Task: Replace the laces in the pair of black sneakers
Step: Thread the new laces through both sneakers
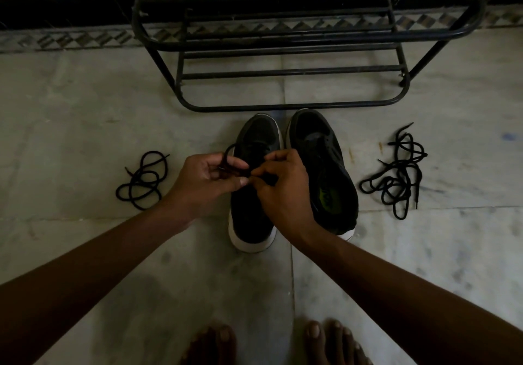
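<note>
Two black sneakers with white soles stand side by side on the floor, toes pointing away from me. Over the left sneaker (254, 217) my left hand (206, 180) pinches a loop of black lace (230, 156), and my right hand (283, 186) pinches the same lace just beside it, fingertips almost touching. The right sneaker (325, 172) stands without a lace, its green insole showing. A loose black lace (143, 180) lies coiled on the floor to the left. A larger tangle of black laces (396, 175) lies to the right.
A black metal shoe rack (283, 61) stands just behind the sneakers' toes, against a wall with a patterned tile border. The floor is pale marble tile. My bare feet (325, 342) show at the bottom edge.
</note>
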